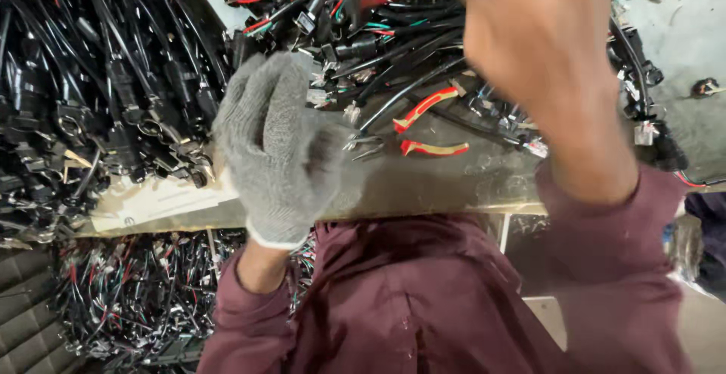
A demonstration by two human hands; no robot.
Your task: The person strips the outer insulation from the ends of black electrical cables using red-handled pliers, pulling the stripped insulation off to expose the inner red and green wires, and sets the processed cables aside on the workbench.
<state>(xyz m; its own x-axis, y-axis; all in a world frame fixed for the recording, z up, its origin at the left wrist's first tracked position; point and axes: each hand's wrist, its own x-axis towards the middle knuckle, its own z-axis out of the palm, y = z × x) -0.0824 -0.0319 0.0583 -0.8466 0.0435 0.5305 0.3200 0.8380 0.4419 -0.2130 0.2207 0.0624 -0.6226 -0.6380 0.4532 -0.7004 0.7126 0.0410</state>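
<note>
1. Cluttered and grey, the bench [454, 185] runs across the view, its near edge lying from nine o'clock to three o'clock just above my maroon shirt [408, 298].
2. Black cable bundles [91, 79] fill the bench from nine o'clock up to twelve o'clock, with red, green and white wire ends mixed in.
3. My left hand [276, 143], in a grey knit glove, is raised near the centre of the view, curled into a loose fist, knuckles toward me. I cannot tell whether anything is inside it.
4. My right hand [541, 34] is bare, lifted close to the camera at one o'clock and blurred. Something red and green shows at its fingertips, too smeared to name; I cannot tell how the grip stands.
5. The pliers [423, 128] lie on the bench between my two hands, touched by neither. Their long axis runs roughly nine o'clock to three o'clock: the metal nose points toward nine o'clock, close to my gloved hand, and the two red handles spread apart toward three o'clock, the upper one slanting to two o'clock.
6. Pale paper sheets [159, 200] lie on the bench at eight o'clock, beside my left hand.
7. Below the bench edge, at seven o'clock, a heap of thin coloured wires [136, 291] lies.
</note>
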